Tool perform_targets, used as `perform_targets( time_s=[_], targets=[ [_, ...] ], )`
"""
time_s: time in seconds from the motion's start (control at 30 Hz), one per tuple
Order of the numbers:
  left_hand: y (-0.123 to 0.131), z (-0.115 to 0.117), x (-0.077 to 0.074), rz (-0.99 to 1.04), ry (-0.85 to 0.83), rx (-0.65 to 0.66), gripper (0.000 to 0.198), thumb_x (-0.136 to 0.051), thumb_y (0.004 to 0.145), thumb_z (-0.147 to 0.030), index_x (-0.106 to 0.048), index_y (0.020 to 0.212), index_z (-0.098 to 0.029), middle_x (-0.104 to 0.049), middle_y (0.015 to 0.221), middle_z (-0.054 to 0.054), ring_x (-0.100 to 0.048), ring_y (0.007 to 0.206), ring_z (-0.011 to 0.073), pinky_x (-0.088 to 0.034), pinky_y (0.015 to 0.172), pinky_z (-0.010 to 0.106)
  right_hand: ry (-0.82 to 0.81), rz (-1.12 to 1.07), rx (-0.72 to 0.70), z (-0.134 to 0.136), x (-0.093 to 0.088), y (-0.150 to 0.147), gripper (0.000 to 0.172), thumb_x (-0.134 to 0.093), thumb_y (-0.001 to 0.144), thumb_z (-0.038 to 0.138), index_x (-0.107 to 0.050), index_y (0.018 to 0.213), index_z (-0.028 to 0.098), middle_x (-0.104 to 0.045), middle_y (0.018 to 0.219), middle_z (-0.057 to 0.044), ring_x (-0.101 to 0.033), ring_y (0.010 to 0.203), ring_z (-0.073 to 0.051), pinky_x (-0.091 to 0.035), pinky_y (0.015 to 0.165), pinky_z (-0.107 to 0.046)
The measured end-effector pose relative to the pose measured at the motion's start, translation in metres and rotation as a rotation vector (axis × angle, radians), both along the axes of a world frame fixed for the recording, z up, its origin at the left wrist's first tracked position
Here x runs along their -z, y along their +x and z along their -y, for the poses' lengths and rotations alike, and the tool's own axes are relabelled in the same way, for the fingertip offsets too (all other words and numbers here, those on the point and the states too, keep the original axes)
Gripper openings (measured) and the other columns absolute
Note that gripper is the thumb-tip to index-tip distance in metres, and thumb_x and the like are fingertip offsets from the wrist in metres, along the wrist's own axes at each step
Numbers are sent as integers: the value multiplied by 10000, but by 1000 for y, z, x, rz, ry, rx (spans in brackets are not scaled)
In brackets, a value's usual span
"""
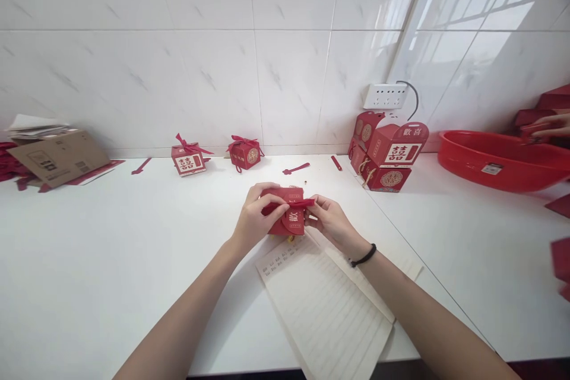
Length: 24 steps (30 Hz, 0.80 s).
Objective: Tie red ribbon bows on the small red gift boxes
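Note:
A small red box (294, 227) with pale characters stands in front of me, just beyond an open lined notebook (329, 303). My left hand (262, 211) rests at the box's left side, its fingers closed on a red ribbon (303, 203) that lies across the top. At the right, my right hand (327, 219) pinches the other end of the same ribbon. A bit of gold cord (291, 238) shows at the box's near lower edge. The box's left part is hidden behind my left hand.
Two ribboned red boxes (189, 157) (244, 153) stand near the wall. Larger red boxes (394, 154) are stacked at right, beside a red basin (503, 160) and another person's hand (550, 127). Cardboard (62, 157) lies at left. Red strips (296, 169) lie along the back.

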<state>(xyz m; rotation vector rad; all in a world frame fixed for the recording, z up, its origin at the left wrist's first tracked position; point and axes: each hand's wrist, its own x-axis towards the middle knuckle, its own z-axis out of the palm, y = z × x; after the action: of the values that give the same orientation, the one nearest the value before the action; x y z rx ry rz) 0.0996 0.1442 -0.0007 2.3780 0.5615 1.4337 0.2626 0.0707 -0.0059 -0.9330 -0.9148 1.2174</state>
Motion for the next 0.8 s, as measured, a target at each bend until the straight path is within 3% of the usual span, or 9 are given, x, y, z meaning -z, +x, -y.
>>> perform_targets(
  time_s=[0.33,0.8],
  targets=[
    [1,2,-9,14,-274,-156,105,-603,775,-272,-650,713,-202,-551,1052,40,-535,1019,197,-429,916,383,48,521,31,6,-4,-7,398,-611,724,544,-499,641,171,-528,623,15,-493,577,-114,-396,572,-261],
    [2,-2,-7,5,-316,-182,116,-628,749,-295,-662,676,-213,-550,1049,34,-521,1042,207,-417,933,390,-43,653,-215,10,-13,10,219,-565,741,332,-470,628,170,-552,661,0,-508,645,-131,-353,596,-255]
  ],
)
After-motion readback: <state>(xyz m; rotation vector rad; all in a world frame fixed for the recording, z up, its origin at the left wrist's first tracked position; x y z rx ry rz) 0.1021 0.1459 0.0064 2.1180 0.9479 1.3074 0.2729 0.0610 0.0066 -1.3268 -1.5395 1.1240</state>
